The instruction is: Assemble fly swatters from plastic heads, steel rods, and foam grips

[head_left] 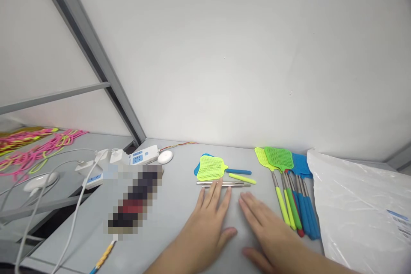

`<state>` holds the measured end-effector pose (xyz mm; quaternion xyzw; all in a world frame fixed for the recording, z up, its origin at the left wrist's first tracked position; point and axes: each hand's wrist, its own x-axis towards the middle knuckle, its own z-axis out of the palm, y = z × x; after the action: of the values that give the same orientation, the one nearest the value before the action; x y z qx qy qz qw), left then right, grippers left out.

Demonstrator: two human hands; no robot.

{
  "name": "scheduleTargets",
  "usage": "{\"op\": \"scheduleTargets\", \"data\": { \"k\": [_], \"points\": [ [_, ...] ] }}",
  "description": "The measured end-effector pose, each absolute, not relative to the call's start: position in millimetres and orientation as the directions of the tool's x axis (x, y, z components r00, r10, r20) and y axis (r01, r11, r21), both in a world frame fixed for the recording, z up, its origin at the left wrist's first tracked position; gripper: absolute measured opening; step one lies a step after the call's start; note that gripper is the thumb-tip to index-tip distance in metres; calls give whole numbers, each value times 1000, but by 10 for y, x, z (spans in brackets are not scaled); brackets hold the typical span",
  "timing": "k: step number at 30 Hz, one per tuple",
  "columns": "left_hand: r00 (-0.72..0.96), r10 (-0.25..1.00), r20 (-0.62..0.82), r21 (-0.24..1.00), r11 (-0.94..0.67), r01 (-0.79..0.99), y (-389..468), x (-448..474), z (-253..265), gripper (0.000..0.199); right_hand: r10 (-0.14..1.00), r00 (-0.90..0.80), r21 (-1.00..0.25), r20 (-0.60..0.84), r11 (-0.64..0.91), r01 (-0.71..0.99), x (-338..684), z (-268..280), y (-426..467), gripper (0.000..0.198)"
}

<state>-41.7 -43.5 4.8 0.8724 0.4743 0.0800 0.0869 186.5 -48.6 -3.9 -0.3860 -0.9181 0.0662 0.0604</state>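
My left hand (208, 218) lies flat on the grey table, fingers spread, its fingertips beside thin metal rods (221, 183). To its right rests my right hand (265, 222), palm down with fingers stretched out and thumb apart, holding nothing. Just beyond the rods is a yellow fly swatter head (211, 168), which partly covers a blue swatter head (196, 170). A blue handle (239, 171) and a yellow handle (242, 178) lie at their right. Farther right, several fly swatters with a green head (279, 159), yellow heads and blue heads are laid side by side.
A white plastic bag (359, 209) covers the table's right end. At left are a pixelated device (136, 201) on a cable, a power strip (144, 154), a round white object (165, 157) and white cords. Pink cords (48, 150) lie beyond the metal frame (105, 81). A white wall stands behind.
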Motion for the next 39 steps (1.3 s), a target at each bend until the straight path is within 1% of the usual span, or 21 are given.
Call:
{"op": "scheduleTargets", "data": {
  "k": [2,4,7,11,14,21,27,31,34,36,39],
  "points": [
    [540,841,40,235,-533,813,-625,-442,-42,65,722,-689,-231,-63,661,714,1803,-108,-598,78],
    [513,858,43,237,-507,829,-739,-456,-121,62,748,-654,-269,-116,610,745,1760,-139,-667,75],
    [475,878,61,240,-475,846,-786,-460,-201,62,805,-583,-296,-110,533,792,1691,-148,-736,73],
    [407,908,97,240,-418,876,-788,-474,-235,61,888,-456,-277,-60,424,862,1560,-167,-838,73],
    [401,910,109,246,-415,876,-808,-503,-228,59,918,-396,-272,-21,376,886,1490,-176,-897,70],
    [427,894,135,261,-448,855,-827,-544,-215,55,906,-424,-276,14,411,869,1506,-175,-910,64],
    [425,893,148,310,-450,838,-851,-536,-176,52,899,-437,-263,31,429,864,1541,-163,-946,63],
    [416,899,136,332,-437,836,-874,-537,-153,52,893,-449,-251,30,441,862,1553,-155,-955,63],
    [448,887,116,362,-457,812,-865,-566,-80,51,893,-448,-241,37,443,864,1552,-189,-950,63],
    [468,873,141,390,-483,784,-808,-594,20,48,895,-445,-233,44,442,866,1547,-229,-950,63],
    [426,861,278,426,-508,748,-598,-639,203,42,897,-440,-216,47,440,872,1542,-260,-963,63]
  ]
}}
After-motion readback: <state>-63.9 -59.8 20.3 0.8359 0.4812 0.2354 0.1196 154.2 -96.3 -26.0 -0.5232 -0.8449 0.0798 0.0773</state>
